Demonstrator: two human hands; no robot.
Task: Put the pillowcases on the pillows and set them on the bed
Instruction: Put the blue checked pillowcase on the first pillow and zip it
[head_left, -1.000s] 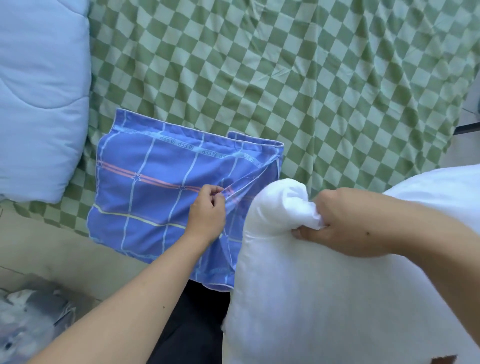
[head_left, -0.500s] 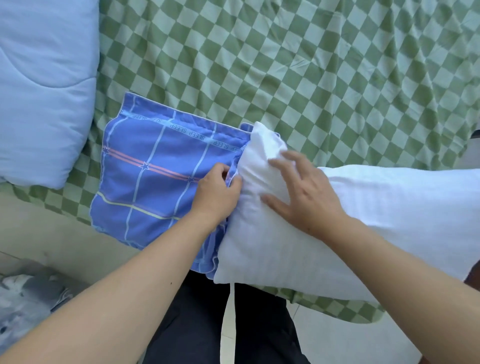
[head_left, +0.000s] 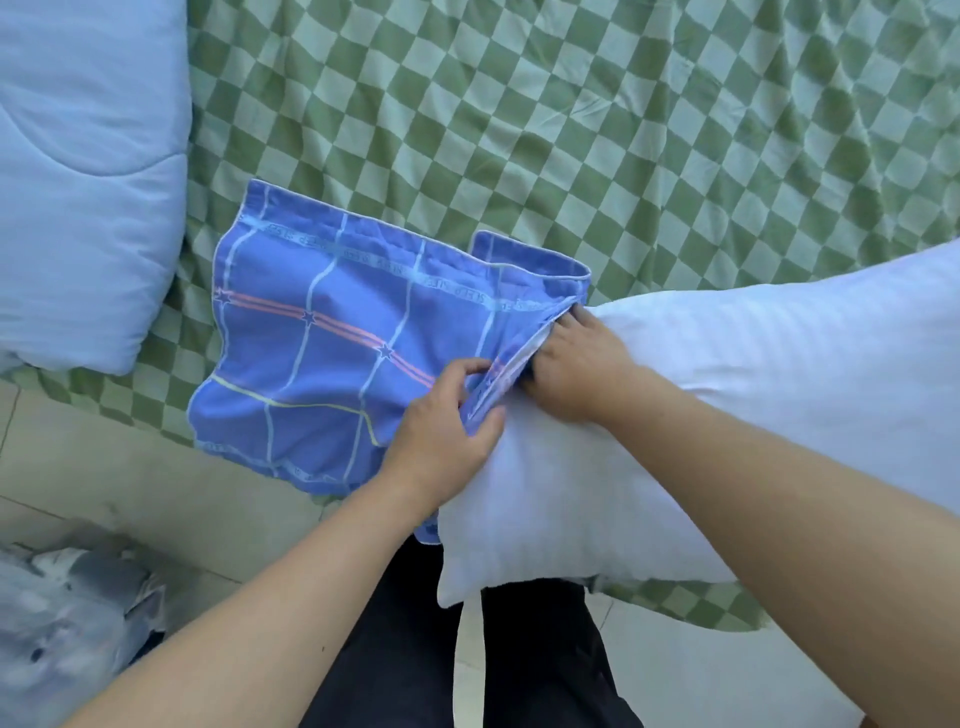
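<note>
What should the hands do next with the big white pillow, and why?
Probably push the white pillow deeper into the blue pillowcase. The left hand pinches the case's open edge, and the right hand has its fingertips tucked into the opening with the pillow's corner. Nearly all of the pillow is outside the case, which lies mostly flat on the green checked sheet.

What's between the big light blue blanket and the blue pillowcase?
Only a strip of the green checkered sheet, as the head view shows. The blanket and the pillowcase lie apart, with nothing else on that stretch.
</note>
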